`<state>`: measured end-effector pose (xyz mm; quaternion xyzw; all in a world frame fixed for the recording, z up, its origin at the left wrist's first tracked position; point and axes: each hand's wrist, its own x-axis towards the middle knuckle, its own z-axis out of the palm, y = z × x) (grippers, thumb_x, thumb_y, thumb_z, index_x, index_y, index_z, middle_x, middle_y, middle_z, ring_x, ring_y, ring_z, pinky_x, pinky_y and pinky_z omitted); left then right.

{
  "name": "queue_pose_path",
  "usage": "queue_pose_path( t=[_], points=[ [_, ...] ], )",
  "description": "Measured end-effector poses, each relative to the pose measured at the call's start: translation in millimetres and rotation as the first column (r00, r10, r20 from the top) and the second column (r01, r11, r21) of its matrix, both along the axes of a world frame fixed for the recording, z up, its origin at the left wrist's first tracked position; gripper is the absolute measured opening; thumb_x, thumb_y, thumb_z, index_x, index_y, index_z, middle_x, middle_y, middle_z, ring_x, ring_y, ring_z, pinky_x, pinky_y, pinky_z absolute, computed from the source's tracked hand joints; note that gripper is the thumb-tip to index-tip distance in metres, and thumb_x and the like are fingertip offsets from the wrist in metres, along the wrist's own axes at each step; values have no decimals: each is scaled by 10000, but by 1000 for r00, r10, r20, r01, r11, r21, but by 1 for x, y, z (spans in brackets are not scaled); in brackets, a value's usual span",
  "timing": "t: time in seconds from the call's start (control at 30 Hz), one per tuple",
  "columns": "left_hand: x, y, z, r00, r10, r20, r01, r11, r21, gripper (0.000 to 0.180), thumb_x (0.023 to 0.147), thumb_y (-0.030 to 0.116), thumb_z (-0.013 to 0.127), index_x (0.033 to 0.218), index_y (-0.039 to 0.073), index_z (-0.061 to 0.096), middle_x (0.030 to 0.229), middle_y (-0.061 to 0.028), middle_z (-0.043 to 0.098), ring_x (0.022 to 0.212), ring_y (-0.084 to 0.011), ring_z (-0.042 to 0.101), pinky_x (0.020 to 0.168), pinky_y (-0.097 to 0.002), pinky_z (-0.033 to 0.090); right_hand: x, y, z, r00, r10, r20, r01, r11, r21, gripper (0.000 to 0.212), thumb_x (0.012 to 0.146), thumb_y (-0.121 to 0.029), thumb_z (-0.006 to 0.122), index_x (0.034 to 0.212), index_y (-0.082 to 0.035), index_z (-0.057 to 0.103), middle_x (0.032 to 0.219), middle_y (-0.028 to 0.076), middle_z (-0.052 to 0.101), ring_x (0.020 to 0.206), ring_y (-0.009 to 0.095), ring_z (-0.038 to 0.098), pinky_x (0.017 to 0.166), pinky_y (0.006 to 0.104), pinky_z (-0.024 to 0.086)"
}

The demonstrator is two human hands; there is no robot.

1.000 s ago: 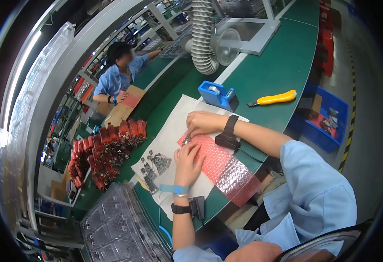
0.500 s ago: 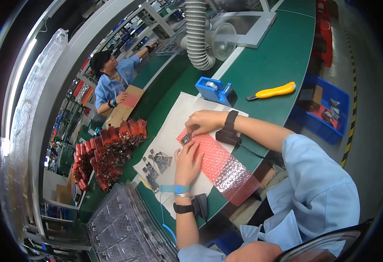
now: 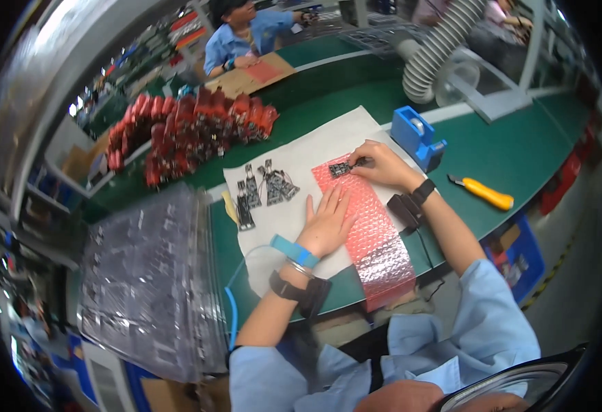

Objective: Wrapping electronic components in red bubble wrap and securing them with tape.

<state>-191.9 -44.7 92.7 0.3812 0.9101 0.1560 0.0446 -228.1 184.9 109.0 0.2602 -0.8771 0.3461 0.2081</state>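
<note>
Pink bubble wrap [image 3: 382,250] runs in a long strip beneath and between both hands, over a white sheet [image 3: 284,230] on the green worktop [image 3: 503,154]. The right hand [image 3: 385,165] pinches a small dark circuit board [image 3: 340,169] between thumb and fingers, at the far end of the strip. The left hand [image 3: 326,230] lies flat with fingers slightly spread, holding nothing, fingertips on the wrap's left edge just nearer than that board. Left of the left hand, more loose boards [image 3: 273,189] lie on the sheet; beyond them is a heap of red-wrapped bundles [image 3: 208,120] with dark ends poking out. Further left stand stacked clear plastic trays [image 3: 143,275], divided into compartments; their contents are too blurred to tell. Right of the right hand are a blue tape dispenser [image 3: 411,134] holding a roll and a yellow-handled knife [image 3: 487,194]. Lower right, below the worktop, a blue bin [image 3: 533,257] holds a brown piece and small items, indistinct.
</note>
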Motion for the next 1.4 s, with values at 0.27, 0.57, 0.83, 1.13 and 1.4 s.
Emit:
queue_pose_path(
  t=[0.27,0.57,0.83,1.13,1.4],
  points=[
    [2,-3,-8,999,-21,-35,26,987,156,590,958,390,428,1417,26,357,1482,-197,304,1393,-332,245,1114,-593,137,-8,-27,11,997,15,73,-17,1000,24,100,764,-77,695,847,-24,680,943,96,695,895,264,602,811,353,483],
    [-26,2,2,993,23,-116,23,923,384,329,877,303,592,1080,44,597,1129,-124,545,1139,-295,461,1010,-513,268,-14,-19,-2,985,87,147,-85,996,-18,120,788,-34,663,896,-32,717,993,99,687,928,234,591,809,333,489],
    [-77,16,-9,924,369,-102,-267,811,520,158,793,244,686,876,111,669,936,-51,604,987,-253,521,898,-410,305,-19,-13,1,967,62,247,-82,994,72,156,820,-4,624,949,-16,710,998,84,597,987,230,566,912,307,453],
    [-85,15,16,922,379,84,-384,862,330,160,719,241,735,829,130,699,959,-73,637,978,-254,553,875,-396,296,-25,-8,11,911,26,411,13,996,-93,275,802,-60,680,1075,-28,675,1058,86,624,968,168,564,885,291,451],
    [-109,17,22,903,353,246,-404,892,203,327,716,308,765,982,134,691,981,-105,681,923,-236,619,914,-381,309,-60,1,23,829,-1,559,-105,982,157,287,750,-140,750,1007,-31,685,880,67,667,819,162,609,775,282,485]
  ],
)
